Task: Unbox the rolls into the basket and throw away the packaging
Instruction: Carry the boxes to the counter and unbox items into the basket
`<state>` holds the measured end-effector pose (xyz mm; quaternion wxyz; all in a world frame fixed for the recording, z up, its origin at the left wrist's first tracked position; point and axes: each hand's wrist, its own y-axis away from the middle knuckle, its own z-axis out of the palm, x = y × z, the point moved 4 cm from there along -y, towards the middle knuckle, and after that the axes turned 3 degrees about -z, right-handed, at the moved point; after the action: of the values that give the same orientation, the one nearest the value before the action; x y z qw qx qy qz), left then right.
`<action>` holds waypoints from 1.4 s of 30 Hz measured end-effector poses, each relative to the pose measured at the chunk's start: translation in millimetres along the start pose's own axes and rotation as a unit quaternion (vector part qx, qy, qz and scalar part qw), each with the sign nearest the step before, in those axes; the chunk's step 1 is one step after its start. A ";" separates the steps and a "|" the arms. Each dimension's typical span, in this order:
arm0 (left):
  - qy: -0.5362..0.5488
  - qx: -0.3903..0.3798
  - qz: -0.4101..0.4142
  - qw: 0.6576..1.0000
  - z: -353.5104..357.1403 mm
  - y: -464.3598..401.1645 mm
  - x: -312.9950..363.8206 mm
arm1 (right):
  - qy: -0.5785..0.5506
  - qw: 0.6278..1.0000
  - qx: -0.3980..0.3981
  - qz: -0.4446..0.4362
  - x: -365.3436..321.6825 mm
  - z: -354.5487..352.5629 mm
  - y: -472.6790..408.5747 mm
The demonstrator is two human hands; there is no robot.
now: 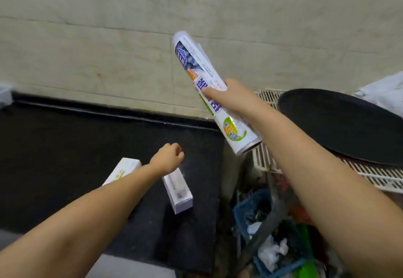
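Right hand (226, 94) gripping one unboxed roll (209, 87) mid-air, not yet in the white basket (268, 162) far right; left hand (169, 155) loosely curled, holding nothing, over two boxes (177, 190) left on counter (65, 146).

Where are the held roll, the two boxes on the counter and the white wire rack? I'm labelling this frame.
roll (214, 94), head view, on its printed wrapper just above the right hand.
near box (178, 192), head view, top face.
far box (125, 169), head view, top face.
white wire rack (375, 176), head view, front slats.
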<state>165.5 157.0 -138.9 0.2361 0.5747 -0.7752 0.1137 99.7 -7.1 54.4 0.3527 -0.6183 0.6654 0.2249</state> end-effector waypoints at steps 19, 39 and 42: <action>0.129 0.035 -0.294 0.946 90.8 27.6 -37.8 | 0.018 0.983 -0.106 0.150 179.6 148.8 28.3; 0.146 0.390 -0.311 0.855 -183.9 289.8 -302.8 | -0.020 0.940 -0.313 -0.137 -134.6 401.3 37.9; 0.146 0.403 -0.310 0.848 -221.5 323.5 -351.1 | -0.034 0.933 -0.331 -0.138 -181.9 452.9 51.0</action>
<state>-8.1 651.6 -91.5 0.1173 0.8066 -0.3992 0.4198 133.9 453.6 -111.1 0.1783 -0.7775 0.4492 0.4024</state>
